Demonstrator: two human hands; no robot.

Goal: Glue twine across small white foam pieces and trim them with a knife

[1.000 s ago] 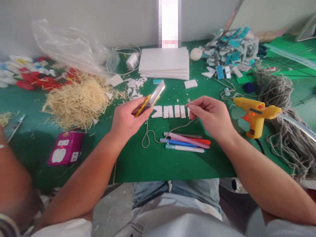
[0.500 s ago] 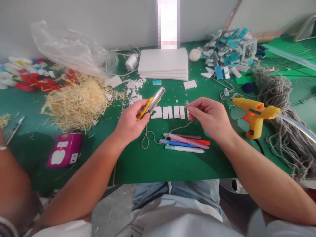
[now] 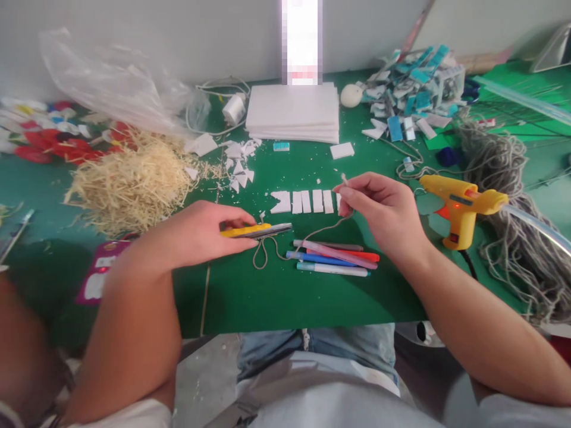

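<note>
My left hand grips a yellow utility knife, which lies nearly level just above the green table, its metal end pointing right. Between thumb and fingertips, my right hand pinches a thin grey cord; a short end sticks up above the fingers. From there the cord runs left across the table to a loop below the knife. Several small white foam pieces stand in a row between my hands, the rightmost partly hidden by my right fingers. Felt-tip pens lie in a pile nearer to me.
A yellow glue gun and tangled grey yarn lie at right. White foam sheets are stacked behind. Shredded straw and a magenta box are at left, beside another person's arm.
My left hand has lowered the knife toward me and turned it from slanting up to nearly level. My right hand stays almost in place, with the cord end now higher above its fingers.
</note>
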